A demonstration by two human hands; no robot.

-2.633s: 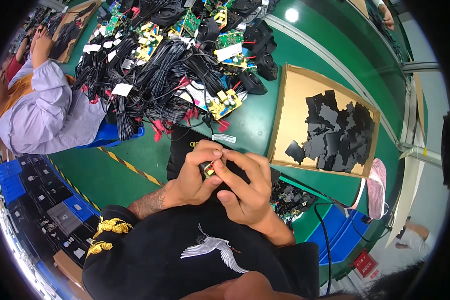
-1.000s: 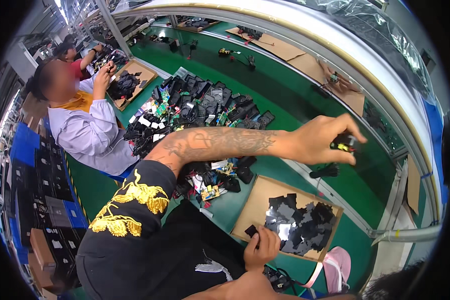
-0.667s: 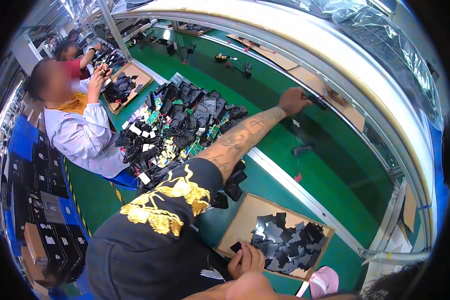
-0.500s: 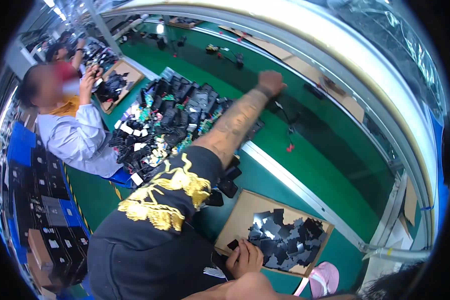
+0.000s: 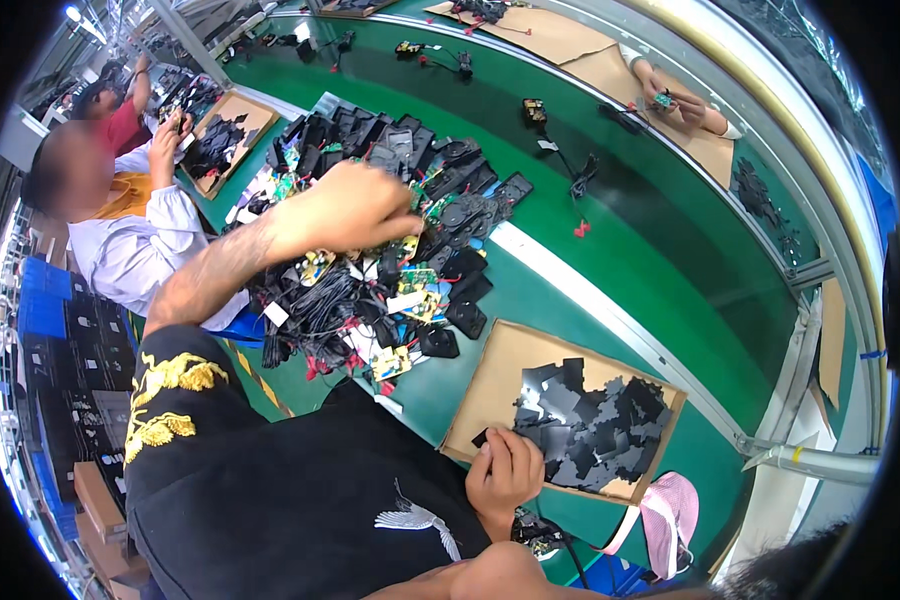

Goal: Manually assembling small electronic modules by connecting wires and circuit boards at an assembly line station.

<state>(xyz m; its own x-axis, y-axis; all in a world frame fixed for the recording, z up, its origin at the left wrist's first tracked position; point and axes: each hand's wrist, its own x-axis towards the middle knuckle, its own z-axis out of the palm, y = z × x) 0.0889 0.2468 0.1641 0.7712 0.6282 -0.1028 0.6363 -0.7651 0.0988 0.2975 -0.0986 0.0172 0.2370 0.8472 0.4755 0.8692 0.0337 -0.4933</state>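
Note:
My left hand (image 5: 355, 208) hovers over a heap of black plastic housings (image 5: 455, 215), circuit boards (image 5: 420, 290) and black cables (image 5: 320, 310). Its fingers curl downward, and the tips are hidden and slightly blurred. At the near left corner of a shallow cardboard tray (image 5: 500, 355), my right hand (image 5: 508, 472) is closed, pinching a small black flat piece (image 5: 480, 438). Many similar black pieces (image 5: 595, 425) lie loosely piled in that tray.
A green belt (image 5: 630, 250) beyond a metal rail carries a board with a cable (image 5: 535, 112). Across it, another person's hands (image 5: 675, 105) hold a small green board. A co-worker (image 5: 135, 230) sits left beside another tray (image 5: 255, 110). A pink cap (image 5: 668, 515) lies lower right.
My left hand has drawn back from over the belt to above the heap. A board with a cable now shows on the belt. My right hand keeps its black piece at the tray.

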